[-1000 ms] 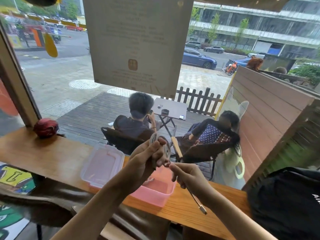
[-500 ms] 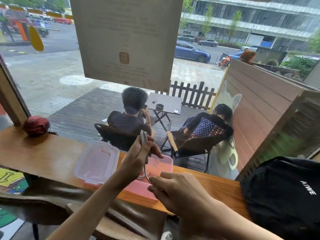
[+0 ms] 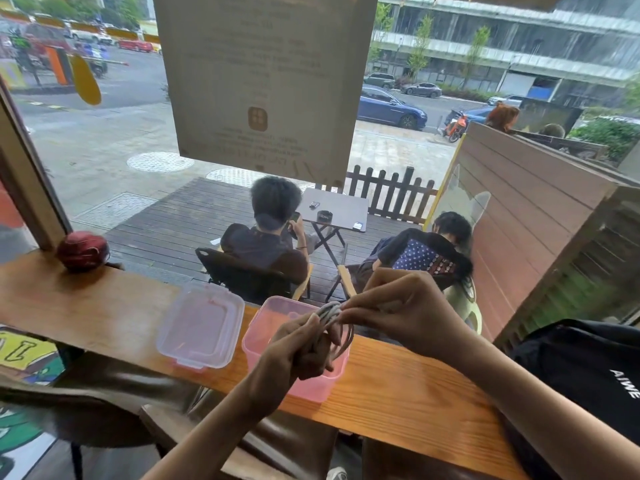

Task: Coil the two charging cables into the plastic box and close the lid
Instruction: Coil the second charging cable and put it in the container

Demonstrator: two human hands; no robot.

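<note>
Over the open pink box, the left hand is closed around the coiled cable; the right hand pinches its top; loosened, the loops could spring apart and spill beside the box onto the surface; lid just left

The left hand is now lower than a second ago, down over the pink box instead of raised in front of the window. The right hand has come up from near the desk edge to meet it, fingertips pinching the cable coil. The loose cable end that hung below the right hand is now gathered into the loops.
</note>
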